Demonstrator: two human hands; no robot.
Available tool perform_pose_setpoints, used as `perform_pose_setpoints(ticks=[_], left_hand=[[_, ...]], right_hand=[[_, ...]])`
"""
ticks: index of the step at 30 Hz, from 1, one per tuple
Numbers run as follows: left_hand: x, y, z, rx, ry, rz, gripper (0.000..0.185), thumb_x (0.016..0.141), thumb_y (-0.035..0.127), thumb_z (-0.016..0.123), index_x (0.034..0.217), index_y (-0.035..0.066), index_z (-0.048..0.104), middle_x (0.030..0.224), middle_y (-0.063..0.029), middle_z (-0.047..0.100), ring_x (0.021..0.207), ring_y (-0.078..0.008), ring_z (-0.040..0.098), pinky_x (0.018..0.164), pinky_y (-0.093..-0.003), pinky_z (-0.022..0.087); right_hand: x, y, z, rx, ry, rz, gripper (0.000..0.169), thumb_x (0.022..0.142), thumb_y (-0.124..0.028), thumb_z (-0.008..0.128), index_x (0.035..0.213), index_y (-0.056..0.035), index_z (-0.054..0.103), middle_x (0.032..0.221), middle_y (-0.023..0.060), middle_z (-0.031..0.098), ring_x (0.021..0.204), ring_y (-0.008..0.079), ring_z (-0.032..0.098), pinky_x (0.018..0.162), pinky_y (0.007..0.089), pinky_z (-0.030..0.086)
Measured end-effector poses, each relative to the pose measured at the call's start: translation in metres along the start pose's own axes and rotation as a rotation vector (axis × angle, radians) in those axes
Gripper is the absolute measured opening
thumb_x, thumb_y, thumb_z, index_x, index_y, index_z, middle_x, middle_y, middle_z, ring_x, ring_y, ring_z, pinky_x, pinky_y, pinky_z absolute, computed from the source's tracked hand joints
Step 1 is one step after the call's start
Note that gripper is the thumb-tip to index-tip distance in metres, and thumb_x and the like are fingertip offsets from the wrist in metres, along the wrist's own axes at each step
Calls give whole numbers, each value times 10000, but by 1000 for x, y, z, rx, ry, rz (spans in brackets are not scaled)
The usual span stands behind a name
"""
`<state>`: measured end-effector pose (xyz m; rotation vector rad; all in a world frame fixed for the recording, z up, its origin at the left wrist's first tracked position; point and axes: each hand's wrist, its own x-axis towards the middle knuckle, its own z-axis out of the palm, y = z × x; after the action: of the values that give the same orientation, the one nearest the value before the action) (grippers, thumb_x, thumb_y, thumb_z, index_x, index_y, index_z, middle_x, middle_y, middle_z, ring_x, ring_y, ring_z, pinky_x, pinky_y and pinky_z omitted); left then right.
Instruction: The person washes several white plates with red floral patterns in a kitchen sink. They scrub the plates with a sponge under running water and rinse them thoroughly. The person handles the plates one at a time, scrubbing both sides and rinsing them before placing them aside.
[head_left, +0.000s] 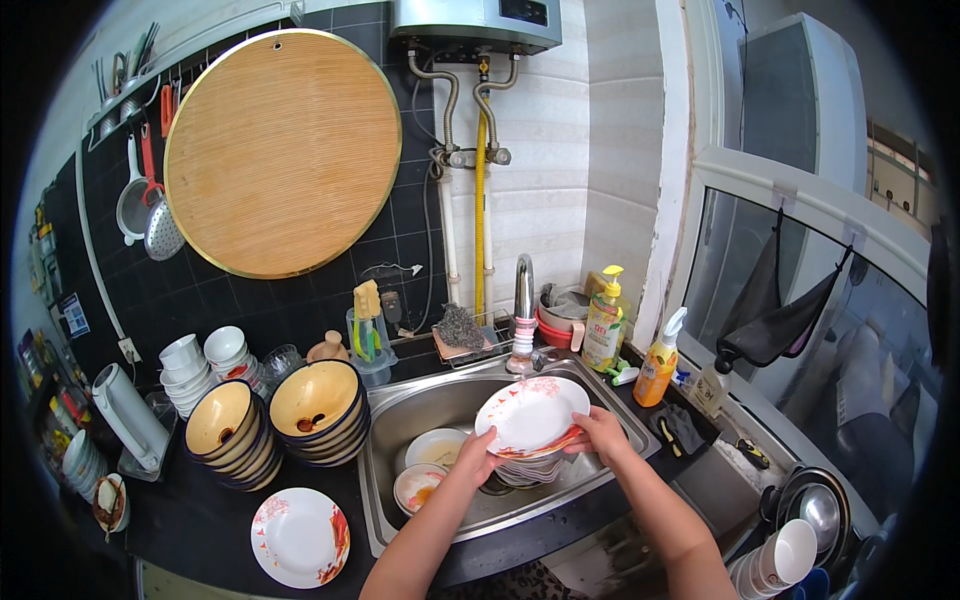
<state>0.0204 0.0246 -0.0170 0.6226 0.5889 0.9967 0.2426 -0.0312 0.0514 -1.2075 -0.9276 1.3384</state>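
Note:
Between my two hands is a white plate (529, 416) with a red floral pattern, tilted over the steel sink (397, 420). My left hand (478, 459) grips its lower left edge, and my right hand (596, 435) grips the right edge. Beneath it in the sink stands a stack of plates (529, 472), partly covered by the held one. Left of the stack lie a pale bowl (435, 448) and a patterned bowl (418, 486) with orange residue inside. The chrome faucet (524, 300) rises behind the held plate. A matching plate (300, 538) lies flat on the black counter to the left.
Two stacks of yellow bowls (319, 409) flank the sink's left side, with white bowls (184, 371) and an electric kettle (131, 420) beyond. A yellow pump bottle (604, 322), an orange spray bottle (656, 367) and a glove (679, 427) sit at the right. Steel wool (460, 327) rests behind the sink.

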Motion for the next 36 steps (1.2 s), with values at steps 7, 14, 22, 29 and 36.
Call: perform_pose_setpoints(ticks=[7,14,22,29,36], left_hand=[[-15,14,29,157,79,11,424,841,107,443,1217,-27,302,1142,-215,464,1007,-352,528,738,-471,528],[-39,41,42,496,239,215,419,809,70,450,1210,15,340,1084,-182,505,881,-304,591,570,-398,565],[-59,68,0,798,247,531,398,744,-50,528,1137,-4,489,989,-109,591,855,-148,577,758,-267,457],[-98,94,-25,851,208,512,353,742,-43,570,1093,-8,550,913,-71,620,785,-115,581,708,-251,471],[-137,111,-36,1381,362,684,162,760,114,610,897,29,629,728,-151,624,665,-251,610,602,-334,460]], right_hand=[[10,21,-23,83,8,159,237,853,-111,515,1012,57,465,859,168,603,674,261,641,557,340,566],[37,58,-3,-33,-69,250,266,818,-84,562,1059,14,503,899,100,619,711,186,637,530,262,555],[58,78,40,24,-173,204,208,800,-35,563,1001,-20,512,902,84,601,784,202,627,643,353,555],[49,86,80,60,-158,80,236,788,-3,566,1017,-21,512,889,77,612,769,179,620,633,302,555],[31,84,109,-2,-121,-143,297,762,73,550,1039,-25,509,876,56,609,737,132,602,574,226,538]])
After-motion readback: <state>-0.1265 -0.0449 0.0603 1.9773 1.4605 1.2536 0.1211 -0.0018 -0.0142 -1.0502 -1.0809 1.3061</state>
